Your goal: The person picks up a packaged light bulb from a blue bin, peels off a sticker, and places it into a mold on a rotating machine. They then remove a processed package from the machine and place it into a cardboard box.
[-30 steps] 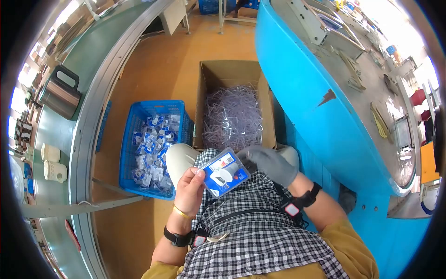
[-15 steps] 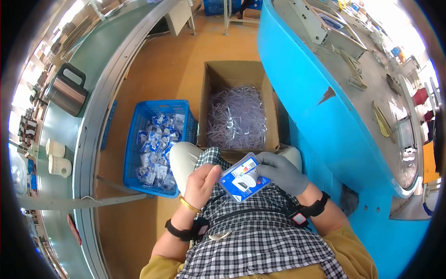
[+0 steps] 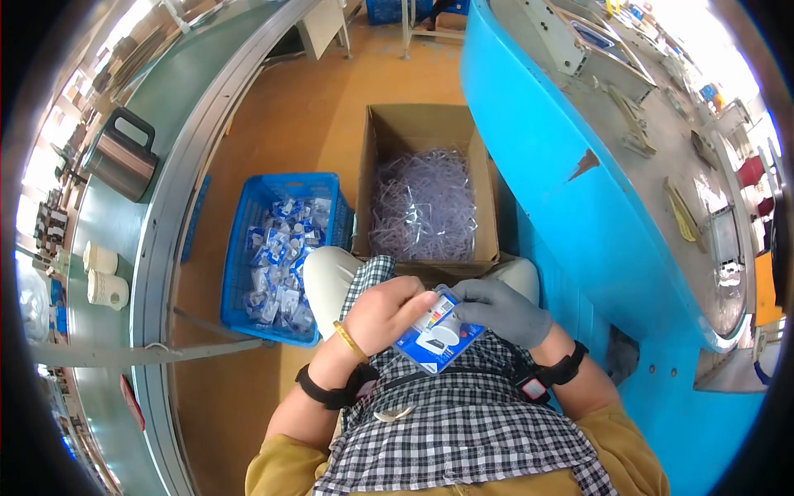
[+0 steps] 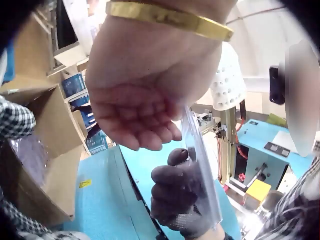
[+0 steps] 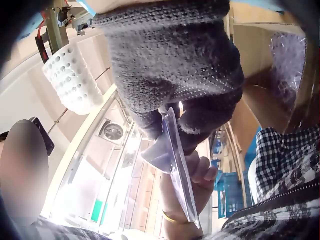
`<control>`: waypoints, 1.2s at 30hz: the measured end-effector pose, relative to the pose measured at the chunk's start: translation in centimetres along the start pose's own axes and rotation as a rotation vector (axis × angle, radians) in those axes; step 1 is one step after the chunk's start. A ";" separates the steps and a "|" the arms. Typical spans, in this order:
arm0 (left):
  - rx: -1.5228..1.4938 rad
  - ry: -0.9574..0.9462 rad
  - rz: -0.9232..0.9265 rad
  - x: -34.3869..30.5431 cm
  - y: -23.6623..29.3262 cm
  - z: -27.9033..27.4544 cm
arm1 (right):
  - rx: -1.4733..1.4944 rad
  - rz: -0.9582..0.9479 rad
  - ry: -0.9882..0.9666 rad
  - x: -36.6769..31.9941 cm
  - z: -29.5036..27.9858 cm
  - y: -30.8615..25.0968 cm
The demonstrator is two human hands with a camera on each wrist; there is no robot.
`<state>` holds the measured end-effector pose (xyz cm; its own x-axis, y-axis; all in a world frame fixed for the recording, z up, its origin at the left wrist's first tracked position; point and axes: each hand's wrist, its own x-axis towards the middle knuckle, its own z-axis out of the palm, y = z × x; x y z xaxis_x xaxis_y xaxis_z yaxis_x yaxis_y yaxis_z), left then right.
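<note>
Fingers of left hand (image 3: 379, 316) and gloved right hand (image 3: 506, 312) pinch the pack (image 3: 442, 336), lower edge free above the apron (image 3: 463, 430).

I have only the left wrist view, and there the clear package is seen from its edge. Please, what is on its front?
Observer: The head view shows the front of the clear package: a mostly blue card with a round white piece.
Operator: Thank you. Does the right hand really hold it?
Observer: Yes. In the right wrist view, the gloved right hand has its fingers on both sides of it.
Operator: And are there other packages near?
Observer: Yes, the head view shows many small packs heaped in the blue basket.
</note>
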<state>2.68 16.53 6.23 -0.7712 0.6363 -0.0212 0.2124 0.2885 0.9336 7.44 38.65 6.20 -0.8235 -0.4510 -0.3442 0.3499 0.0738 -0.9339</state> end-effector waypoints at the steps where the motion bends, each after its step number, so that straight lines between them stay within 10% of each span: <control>1: 0.210 -0.001 0.087 0.2 0.4 0.1 | 0.000 0.025 -0.022 0.1 -0.1 0.1; 8: -0.274 -0.032 -0.143 0.2 -0.4 0.3 | -0.012 -0.011 -0.006 0.0 0.2 0.0; 28: -0.204 0.093 -0.159 -1.2 -3.7 0.8 | 0.100 0.026 0.169 0.4 -0.3 0.1; 31: -0.494 0.155 -0.230 -1.5 -4.9 0.7 | -0.209 -0.228 0.211 0.4 -0.2 -0.1; 36: -0.680 0.007 -0.292 -2.3 -5.2 1.8 | 0.168 0.086 0.287 0.9 -0.3 0.3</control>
<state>4.39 14.84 0.74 -0.7437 0.5962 -0.3024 -0.4191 -0.0633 0.9058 6.63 38.50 5.60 -0.8713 -0.1791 -0.4568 0.4728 -0.0571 -0.8793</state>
